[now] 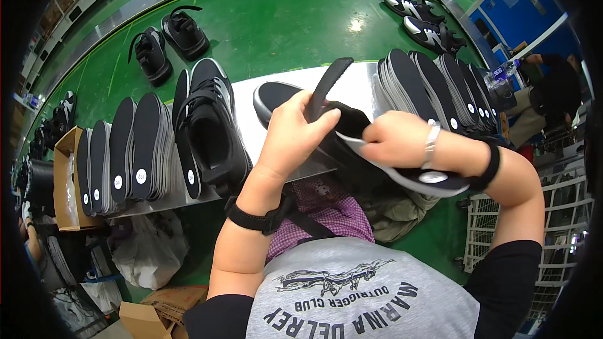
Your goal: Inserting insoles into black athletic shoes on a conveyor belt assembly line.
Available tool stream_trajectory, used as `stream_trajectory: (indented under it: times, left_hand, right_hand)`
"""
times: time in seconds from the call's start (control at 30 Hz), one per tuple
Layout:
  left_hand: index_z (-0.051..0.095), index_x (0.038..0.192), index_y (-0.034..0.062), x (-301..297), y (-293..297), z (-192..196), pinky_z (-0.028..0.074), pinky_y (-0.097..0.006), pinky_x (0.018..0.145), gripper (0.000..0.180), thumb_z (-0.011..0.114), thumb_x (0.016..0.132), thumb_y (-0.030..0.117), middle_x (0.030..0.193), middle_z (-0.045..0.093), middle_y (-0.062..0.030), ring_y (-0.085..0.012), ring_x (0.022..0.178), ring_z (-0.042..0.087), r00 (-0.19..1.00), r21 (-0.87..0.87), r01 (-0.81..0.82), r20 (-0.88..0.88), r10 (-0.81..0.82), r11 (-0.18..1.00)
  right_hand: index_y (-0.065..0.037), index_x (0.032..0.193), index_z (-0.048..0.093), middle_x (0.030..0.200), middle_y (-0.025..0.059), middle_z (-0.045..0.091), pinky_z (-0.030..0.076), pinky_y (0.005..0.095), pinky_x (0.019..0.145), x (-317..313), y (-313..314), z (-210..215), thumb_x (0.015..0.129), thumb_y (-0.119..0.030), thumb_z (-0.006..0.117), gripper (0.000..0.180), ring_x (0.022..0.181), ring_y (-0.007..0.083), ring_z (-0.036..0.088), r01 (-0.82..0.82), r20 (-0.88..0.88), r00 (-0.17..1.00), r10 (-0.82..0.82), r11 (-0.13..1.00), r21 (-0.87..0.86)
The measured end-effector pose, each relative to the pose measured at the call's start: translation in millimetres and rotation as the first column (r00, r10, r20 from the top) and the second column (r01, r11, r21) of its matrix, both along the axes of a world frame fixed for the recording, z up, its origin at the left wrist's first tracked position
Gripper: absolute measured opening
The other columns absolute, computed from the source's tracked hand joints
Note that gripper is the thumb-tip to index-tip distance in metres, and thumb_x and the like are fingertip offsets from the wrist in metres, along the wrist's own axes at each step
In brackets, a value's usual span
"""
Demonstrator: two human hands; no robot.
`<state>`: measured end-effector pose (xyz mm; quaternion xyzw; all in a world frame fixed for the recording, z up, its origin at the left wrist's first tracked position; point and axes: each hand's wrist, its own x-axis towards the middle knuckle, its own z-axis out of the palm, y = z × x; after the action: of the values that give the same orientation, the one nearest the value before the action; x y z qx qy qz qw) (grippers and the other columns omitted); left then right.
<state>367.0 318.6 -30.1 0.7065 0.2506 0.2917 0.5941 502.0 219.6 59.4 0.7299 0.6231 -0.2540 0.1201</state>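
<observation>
A black shoe with a grey-edged toe [274, 96] is tilted in front of me, over the near edge of the white bench. My left hand [294, 130] is closed round its upper, by the raised black strap [329, 83]. In my right hand [396, 141] is an insole [433, 179], black on one face with a pale edge and a round white sticker. One end of the insole is at the shoe's opening; the other sticks out under my right wrist. My fingers hide part of the insole, and the shoe's heel is dark and blurred.
Left on the bench [248, 91] stand a finished-looking black shoe [212, 132] and stacked insoles [152, 144], beside a cardboard box [66, 182]. More insole stacks [411, 88] stand right. Shoe pairs [182, 31] [433, 28] rest on the green surface beyond. Another person [553, 88] is at far right.
</observation>
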Motion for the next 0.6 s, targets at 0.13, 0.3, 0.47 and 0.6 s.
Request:
stream_trajectory:
  times: [0.13, 0.3, 0.47, 0.6]
  left_hand:
    - [0.056, 0.082, -0.0037, 4.7, 6.5, -14.8, 0.044, -0.029, 0.062, 0.024, 0.057, 0.075, 0.019, 0.067, 0.059, -0.0120, -0.0179, 0.063, 0.057, 0.962, -0.146, -0.233, 0.108, 0.249, 0.962]
    - [0.055, 0.083, -0.0028, 5.1, 7.2, -16.0, 0.043, -0.030, 0.060, 0.021, 0.054, 0.079, 0.018, 0.066, 0.058, -0.0116, -0.0199, 0.060, 0.055, 0.927, 0.007, -0.373, 0.034, 0.373, 0.928]
    - [0.055, 0.084, -0.0016, 4.4, 4.1, -2.9, 0.040, -0.027, 0.060, 0.017, 0.053, 0.081, 0.015, 0.068, 0.055, -0.0075, -0.0163, 0.063, 0.050, 0.960, -0.034, -0.279, -0.008, 0.279, 0.960]
    - [0.055, 0.084, -0.0026, 19.3, 3.9, -10.4, 0.043, -0.036, 0.062, 0.019, 0.051, 0.081, 0.016, 0.069, 0.058, -0.0183, -0.0309, 0.066, 0.057, 0.939, 0.008, -0.341, 0.050, 0.340, 0.940]
  right_hand:
    - [-0.005, 0.063, 0.060, 0.065, 0.0122, 0.056, 0.047, 0.0373, 0.056, -7.0, 13.6, -44.3, 0.071, -0.022, 0.052, 0.020, 0.057, 0.0298, 0.056, -0.356, 0.238, 0.927, 0.289, 0.877, 0.322]
    - [-0.004, 0.073, 0.064, 0.081, 0.0150, 0.059, 0.048, 0.0375, 0.065, -4.4, 7.5, 5.5, 0.070, -0.018, 0.052, 0.019, 0.075, 0.0298, 0.059, -0.476, 0.201, 0.861, 0.467, 0.879, -0.004]
    - [-0.006, 0.062, 0.059, 0.071, 0.0119, 0.053, 0.046, 0.0364, 0.055, 5.3, 10.6, -18.5, 0.068, -0.019, 0.054, 0.015, 0.061, 0.0275, 0.057, -0.572, 0.291, 0.804, 0.518, 0.808, 0.142]
    - [-0.005, 0.067, 0.061, 0.076, 0.0125, 0.054, 0.047, 0.0377, 0.058, -3.0, 29.1, -51.8, 0.067, -0.017, 0.055, 0.014, 0.067, 0.0271, 0.058, -0.461, 0.346, 0.854, 0.389, 0.874, 0.155]
